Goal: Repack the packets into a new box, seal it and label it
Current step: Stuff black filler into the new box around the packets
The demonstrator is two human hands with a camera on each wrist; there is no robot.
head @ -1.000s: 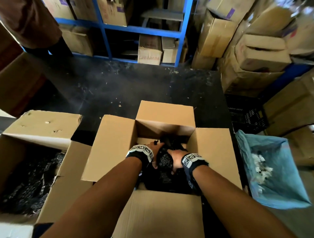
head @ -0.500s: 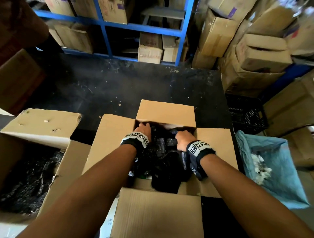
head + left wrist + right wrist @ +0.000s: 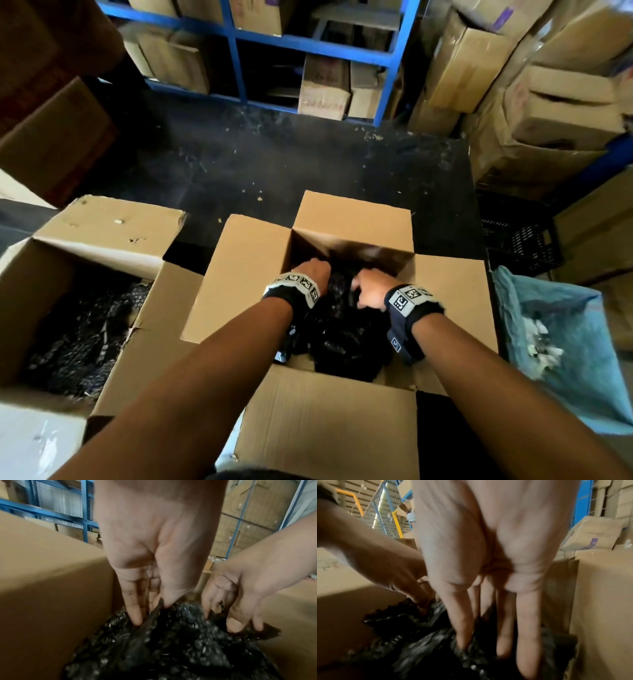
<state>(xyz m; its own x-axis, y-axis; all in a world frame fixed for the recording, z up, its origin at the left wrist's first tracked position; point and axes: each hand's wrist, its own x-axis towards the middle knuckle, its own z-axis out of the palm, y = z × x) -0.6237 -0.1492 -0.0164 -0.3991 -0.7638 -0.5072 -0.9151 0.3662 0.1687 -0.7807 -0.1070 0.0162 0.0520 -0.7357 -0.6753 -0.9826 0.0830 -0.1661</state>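
Your left hand (image 3: 154, 550) reaches down into the open brown cardboard box (image 3: 246, 274), with its fingers (image 3: 133, 609) extended and their tips pushed into the black bubble-wrap packets (image 3: 171, 649) near the far left of the opening. The thumb and fingers close on a raised fold of the black wrap, so this hand pinches the packet material. Your right hand (image 3: 240, 595) works just beside it on the right: the left wrist view shows its thumb and fingers curled round an upper edge of the same black wrap. In the right wrist view the fingers of this hand (image 3: 529, 635) run long and nearly straight down into the wrap, and blur there hides the contact itself.

The packets lie inside the box, piled against its far wall and spread toward the near side, below the rim. The box stands with all four flaps folded outward; the near flap (image 3: 325, 428) lies under your forearms. Each wrist carries a black band with a white, black-patterned marker strip (image 3: 296, 286).

To the left, touching the left flap, stands a second, more worn cardboard box (image 3: 102, 233), also open, with more dark packets (image 3: 78, 329) inside. To the right stands a light blue plastic bag (image 3: 561, 387) holding white scraps. Beyond the boxes lies a dark, dusty floor (image 3: 274, 164), then a blue metal rack (image 3: 236, 51) stacked with cartons, and more stacked cartons (image 3: 548, 113) at the right.
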